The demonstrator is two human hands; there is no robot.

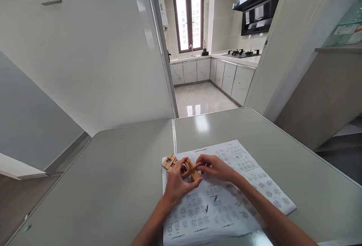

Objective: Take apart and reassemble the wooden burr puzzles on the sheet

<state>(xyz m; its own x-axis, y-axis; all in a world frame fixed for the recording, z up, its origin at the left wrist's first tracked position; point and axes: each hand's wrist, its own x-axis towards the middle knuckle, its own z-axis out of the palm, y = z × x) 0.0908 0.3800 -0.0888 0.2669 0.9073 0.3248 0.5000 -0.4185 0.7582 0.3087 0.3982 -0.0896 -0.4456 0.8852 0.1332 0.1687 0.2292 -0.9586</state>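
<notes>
My left hand (179, 182) is closed around a small wooden block puzzle (195, 173), thumb at its near end and fingers at its far end. A thin wooden stick (196, 166) lies across that puzzle, and the fingertips of my right hand (213, 167) pinch its right end. Just beyond my left hand sits another wooden puzzle (169, 161) made of crossed pieces, partly hidden by my fingers. Under both hands lies a large printed sheet (226, 200) with rows of small assembly drawings.
The grey-green table (113, 185) has a pale seam (174, 136) running away from me. A small green object (27, 228) lies near the left edge. Past the far edge, a doorway leads to a kitchen with white cabinets (189, 70).
</notes>
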